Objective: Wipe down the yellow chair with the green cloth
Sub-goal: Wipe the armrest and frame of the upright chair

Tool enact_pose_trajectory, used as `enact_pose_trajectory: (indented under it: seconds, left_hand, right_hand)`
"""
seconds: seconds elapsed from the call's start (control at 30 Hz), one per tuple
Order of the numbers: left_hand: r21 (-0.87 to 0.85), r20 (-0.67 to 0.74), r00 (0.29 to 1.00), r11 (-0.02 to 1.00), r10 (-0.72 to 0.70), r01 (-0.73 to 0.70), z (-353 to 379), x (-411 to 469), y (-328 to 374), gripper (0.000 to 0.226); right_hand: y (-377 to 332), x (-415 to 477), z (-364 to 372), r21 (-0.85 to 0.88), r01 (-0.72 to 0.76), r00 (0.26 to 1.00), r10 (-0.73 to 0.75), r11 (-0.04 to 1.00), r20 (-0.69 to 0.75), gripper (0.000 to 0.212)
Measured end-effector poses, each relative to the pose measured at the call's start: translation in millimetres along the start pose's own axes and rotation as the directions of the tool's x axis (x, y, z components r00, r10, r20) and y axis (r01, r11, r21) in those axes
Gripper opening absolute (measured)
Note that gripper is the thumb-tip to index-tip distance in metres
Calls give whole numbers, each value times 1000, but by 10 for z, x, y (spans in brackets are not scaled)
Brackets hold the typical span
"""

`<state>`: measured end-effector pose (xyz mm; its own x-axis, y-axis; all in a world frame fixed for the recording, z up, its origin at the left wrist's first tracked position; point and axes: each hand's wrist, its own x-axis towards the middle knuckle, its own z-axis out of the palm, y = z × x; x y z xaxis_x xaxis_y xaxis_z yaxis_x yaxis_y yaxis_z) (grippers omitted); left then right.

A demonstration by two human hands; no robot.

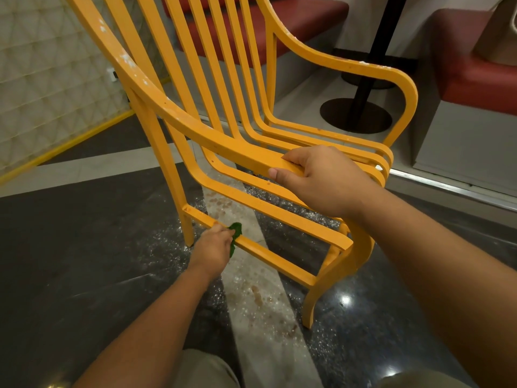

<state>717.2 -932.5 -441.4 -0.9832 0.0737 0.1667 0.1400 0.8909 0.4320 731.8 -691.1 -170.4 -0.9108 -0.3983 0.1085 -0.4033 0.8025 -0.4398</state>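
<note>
Green cloth [235,233] is held in left hand [212,247], grip clamped on it, pressed to the lower side rail [279,261] of the yellow chair [279,217], near the back leg. Near armrest [223,141] is clasped by right hand [321,180], grip closed round it, likely as a brace. Rail is best wiped in long strokes toward the front leg, with cloth wrapped over all faces. White specks [126,60] are seen on the upper frame. Dust is scattered on floor [84,233].

My right hand [321,180] grips the near armrest of the yellow slatted armchair [195,130]; lower left, my left hand [211,249] holds the crumpled green cloth [236,231] on its bottom rail. Black round-footed table post [366,79]: behind, right.
</note>
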Motion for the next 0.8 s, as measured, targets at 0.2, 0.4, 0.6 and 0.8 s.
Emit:
enact_pose_trajectory:
  seconds: [0.2,0.4,0.6,0.8]
  left_hand:
    - [-54,-153,947,959,-283,278,-250,293,-273,27]
    - [-6,-126,983,991,-134,134,-39,151,-203,26]
    - [113,-32,999,993,-34,37,-128,169,-223,26]
    - [159,10,992,980,-123,119,-106,185,66,28]
  right_hand:
    - [4,14,12,4,-2,1000,2,1000,-4,37]
    - [-6,12,4,7,-4,1000,4,1000,4,38]
    - [2,7,-3,16,-6,1000,6,1000,-1,39]
    - [-11,3,-1,12,-11,1000,11,1000,0,39]
